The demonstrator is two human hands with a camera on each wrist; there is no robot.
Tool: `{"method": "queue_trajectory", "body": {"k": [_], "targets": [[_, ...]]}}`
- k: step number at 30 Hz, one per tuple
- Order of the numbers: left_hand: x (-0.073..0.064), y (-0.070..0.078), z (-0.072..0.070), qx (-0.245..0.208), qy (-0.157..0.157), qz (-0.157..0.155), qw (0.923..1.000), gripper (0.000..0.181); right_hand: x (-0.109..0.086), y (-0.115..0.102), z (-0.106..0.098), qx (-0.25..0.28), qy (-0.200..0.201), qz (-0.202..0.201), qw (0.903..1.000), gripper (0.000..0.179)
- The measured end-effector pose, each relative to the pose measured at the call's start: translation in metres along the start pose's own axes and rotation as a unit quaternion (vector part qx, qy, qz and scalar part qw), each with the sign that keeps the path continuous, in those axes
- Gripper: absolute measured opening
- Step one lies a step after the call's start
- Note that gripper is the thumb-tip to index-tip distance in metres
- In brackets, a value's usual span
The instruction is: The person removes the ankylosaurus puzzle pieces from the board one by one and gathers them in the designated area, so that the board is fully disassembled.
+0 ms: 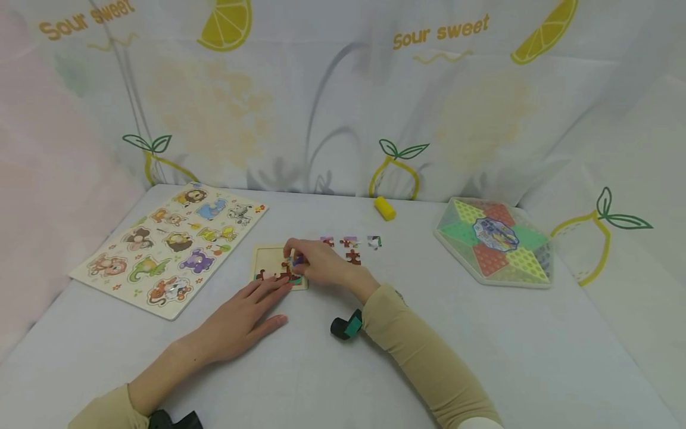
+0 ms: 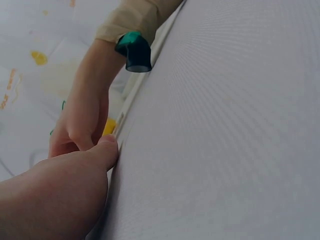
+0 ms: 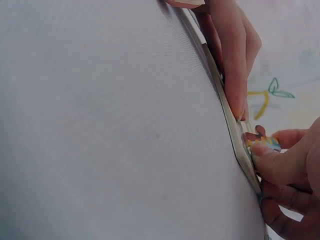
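Note:
A small wooden jigsaw tray (image 1: 268, 256) lies mid-table with several pieces fitted along its lower side. My right hand (image 1: 321, 262) is over the tray's right part and pinches a jigsaw piece (image 3: 268, 143) between thumb and fingers; in the right wrist view the piece stands tilted at the tray's edge. My left hand (image 1: 238, 322) lies palm down, its straight fingertips resting on the lower edge of the tray and the pieces there. Several loose jigsaw pieces (image 1: 353, 257) lie to the right of the tray, past my right hand.
An animal puzzle board (image 1: 161, 226) lies at the left, and a hexagonal game box (image 1: 495, 238) sits at the right. At the back stands a yellow block (image 1: 384, 208). A printed cloth (image 1: 343, 89) hangs behind the table.

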State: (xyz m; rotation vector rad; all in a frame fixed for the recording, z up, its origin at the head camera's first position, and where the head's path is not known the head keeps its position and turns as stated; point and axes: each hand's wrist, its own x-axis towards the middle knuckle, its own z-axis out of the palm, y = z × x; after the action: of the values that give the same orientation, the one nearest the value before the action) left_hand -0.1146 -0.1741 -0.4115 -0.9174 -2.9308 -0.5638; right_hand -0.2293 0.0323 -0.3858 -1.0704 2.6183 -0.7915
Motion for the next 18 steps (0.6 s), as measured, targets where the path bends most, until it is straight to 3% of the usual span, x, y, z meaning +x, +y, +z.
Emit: {"method": "queue_trajectory", "body": {"k": [8, 14, 18], "targets": [[-0.003, -0.001, 0.001, -0.002, 0.005, 0.000, 1.0000, 0.059, -0.001, 0.001, -0.001, 0.017, 0.015, -0.005, 0.9997, 0.020], [-0.002, 0.000, 0.002, -0.011, 0.001, -0.003, 0.9999, 0.060, -0.014, 0.012, -0.029, 0.054, 0.110, -0.035, 0.9918, 0.016], [-0.002, 0.000, -0.001, -0.006, -0.002, 0.000, 1.0000, 0.059, -0.039, 0.027, -0.052, 0.071, 0.141, -0.005, 0.9874, 0.019]]}}
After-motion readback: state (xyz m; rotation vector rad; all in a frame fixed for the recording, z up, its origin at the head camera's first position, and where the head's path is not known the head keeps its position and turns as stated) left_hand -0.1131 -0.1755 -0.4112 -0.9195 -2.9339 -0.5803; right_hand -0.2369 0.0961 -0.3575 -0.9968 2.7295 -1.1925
